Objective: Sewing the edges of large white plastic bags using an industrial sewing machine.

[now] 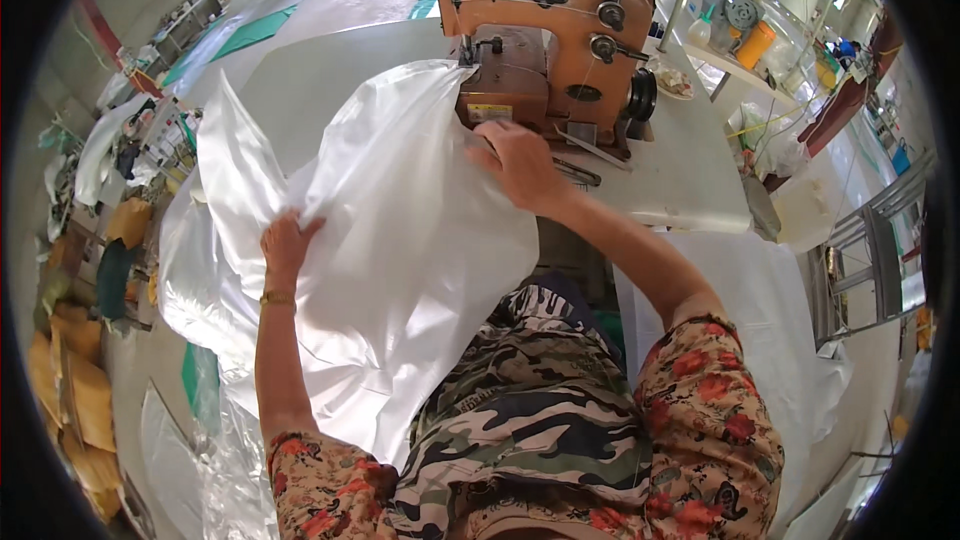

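A large white plastic sheet point(390, 230) is bunched over my lap and the table edge, its upper edge tucked against an orange-brown sewing machine point(545, 40). My left hand point(285, 245) grips a fold of the sheet at its left side. My right hand point(515, 162) presses flat on the sheet's edge right beside the machine's base, fingers bent over the material.
The machine stands on a white table point(690, 170) with scissors point(575, 172) beside my right hand. More white sheet point(770, 340) hangs at my right. A shelf point(745, 40) with an orange container sits behind. Brown sacks point(75, 370) pile up at the left, a metal frame point(870, 260) at right.
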`<state>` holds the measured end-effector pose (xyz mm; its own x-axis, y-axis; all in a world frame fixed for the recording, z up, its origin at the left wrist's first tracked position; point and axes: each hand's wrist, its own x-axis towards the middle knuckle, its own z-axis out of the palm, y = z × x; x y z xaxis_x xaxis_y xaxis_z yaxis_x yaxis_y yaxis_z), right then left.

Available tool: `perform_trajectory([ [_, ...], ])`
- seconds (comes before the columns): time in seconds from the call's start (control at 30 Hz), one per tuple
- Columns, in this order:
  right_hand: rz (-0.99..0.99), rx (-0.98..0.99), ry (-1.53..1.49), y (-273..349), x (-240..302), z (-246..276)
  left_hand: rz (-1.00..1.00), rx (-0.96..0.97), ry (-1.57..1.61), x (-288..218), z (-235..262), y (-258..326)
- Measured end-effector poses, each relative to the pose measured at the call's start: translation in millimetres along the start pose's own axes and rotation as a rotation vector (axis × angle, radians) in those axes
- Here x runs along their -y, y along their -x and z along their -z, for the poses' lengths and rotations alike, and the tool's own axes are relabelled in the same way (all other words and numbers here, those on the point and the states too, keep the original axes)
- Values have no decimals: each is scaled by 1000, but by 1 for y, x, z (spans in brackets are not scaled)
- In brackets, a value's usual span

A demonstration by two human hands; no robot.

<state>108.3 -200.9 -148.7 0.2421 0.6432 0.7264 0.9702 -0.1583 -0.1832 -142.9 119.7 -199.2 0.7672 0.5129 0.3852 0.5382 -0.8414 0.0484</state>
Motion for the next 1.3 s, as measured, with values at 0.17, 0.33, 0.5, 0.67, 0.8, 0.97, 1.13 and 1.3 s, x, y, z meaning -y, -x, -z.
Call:
perform_trajectory([
  [0.17, -452, 75, -203, 29, 13, -25, 98, 90, 45, 11, 21, 2],
  [0.33, -335, 9, 188, 27, 16, -33, 55, -32, -275, -15, 68, -28],
  [0.5, -285, 58, 45, 22, 39, -37, -278, -319, 207, -106, 105, -3],
  [0.67, -353, -55, -389, 41, 82, -28, -376, -106, 199, -159, 91, 54],
  [0.8, -623, -191, -934, 54, 77, -34, 31, 15, 586, -131, 68, 58],
  [0.97, -1157, -526, -1436, 67, 85, -59, 143, -58, 911, -90, 73, 39],
  [1.13, -1252, -249, -1666, 58, 88, -60, 12, -147, 501, -68, 88, 7],
  [1.3, -1041, 99, -1541, 53, 82, -34, -138, -320, 170, -40, 71, -43],
])
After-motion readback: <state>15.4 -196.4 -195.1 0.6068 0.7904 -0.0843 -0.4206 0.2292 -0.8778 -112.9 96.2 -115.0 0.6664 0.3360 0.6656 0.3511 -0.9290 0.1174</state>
